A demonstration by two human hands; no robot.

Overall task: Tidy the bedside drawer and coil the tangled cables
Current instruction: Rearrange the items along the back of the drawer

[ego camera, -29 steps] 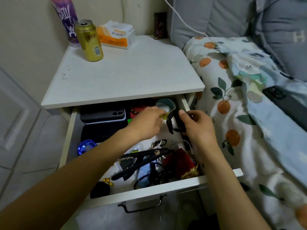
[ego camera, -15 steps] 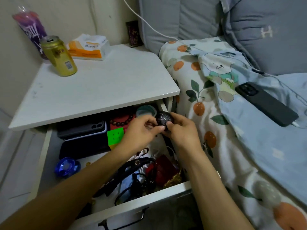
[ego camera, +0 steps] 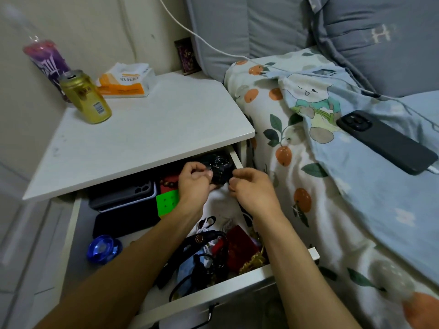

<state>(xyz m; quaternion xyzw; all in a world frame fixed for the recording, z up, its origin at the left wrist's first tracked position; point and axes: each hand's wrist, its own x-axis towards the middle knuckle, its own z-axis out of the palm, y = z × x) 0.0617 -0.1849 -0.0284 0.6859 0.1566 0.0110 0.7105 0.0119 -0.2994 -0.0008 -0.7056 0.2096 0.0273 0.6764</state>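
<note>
Both hands reach into the open drawer (ego camera: pixel 240 160) at its far right corner — left hand (ego camera: pixel 194 180) and right hand (ego camera: pixel 251 186) each pinching the black watch (ego camera: pixel 219 168).

Both hands (ego camera: pixel 228 186) at watch (ego camera: pixel 219 169) over drawer (ego camera: pixel 234 280)

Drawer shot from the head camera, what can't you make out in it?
- Back of the drawer: hidden under the tabletop.
- Black watch: partly covered by the left hand and right hand; grip unclear.
- Cable tangle: strands too dark to separate.
- Drawer handle: cut off by the bottom edge.
</note>
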